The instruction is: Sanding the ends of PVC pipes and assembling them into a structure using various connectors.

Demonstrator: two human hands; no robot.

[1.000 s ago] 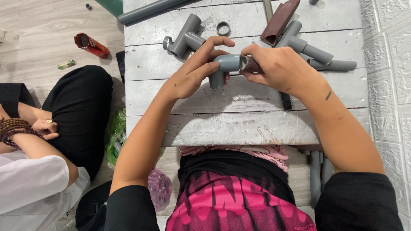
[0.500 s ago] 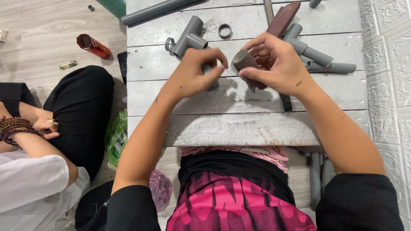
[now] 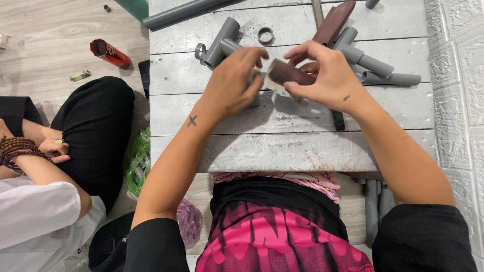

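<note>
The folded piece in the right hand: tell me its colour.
Dark reddish-brown piece, seen in the head view, pinched by the right hand.

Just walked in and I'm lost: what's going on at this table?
A person holds a grey pipe piece in the left hand and a dark brown strip in the right hand, pressed together over a grey plank table. More pipe fittings lie beyond. Another person's hand rests beside them.

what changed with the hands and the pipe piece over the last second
The right hand let go of the grey pipe fitting and now pinches a dark brown folded piece beside it. The left hand kept its grip on the fitting, now mostly hidden. The loose pipes and small ring on the table stayed put.
</note>
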